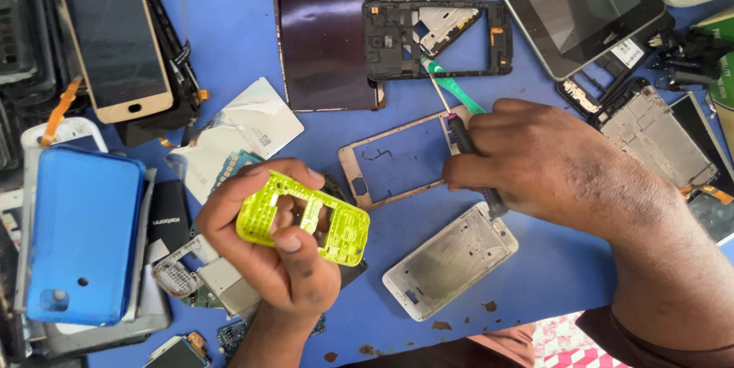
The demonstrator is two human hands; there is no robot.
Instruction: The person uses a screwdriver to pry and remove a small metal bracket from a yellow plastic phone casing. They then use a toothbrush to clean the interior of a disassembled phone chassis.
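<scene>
Yellow phone frame (304, 217) gripped in left hand (267, 249).

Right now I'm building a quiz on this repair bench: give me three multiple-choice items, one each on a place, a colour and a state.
1. Where does the blue phone case lie?
A. left side of the table
B. right side
C. under the tablet

2. What colour is the phone frame in the left hand?
A. red
B. neon yellow-green
C. black

3. How does the right hand stand?
A. open and flat
B. resting empty
C. closed around a dark tool

Answers:
1 A, it lies on the stack at the left edge.
2 B, the fingers wrap a bright yellow-green frame.
3 C, the tool's shaft shows between the fingers, over the gold frame.
</scene>
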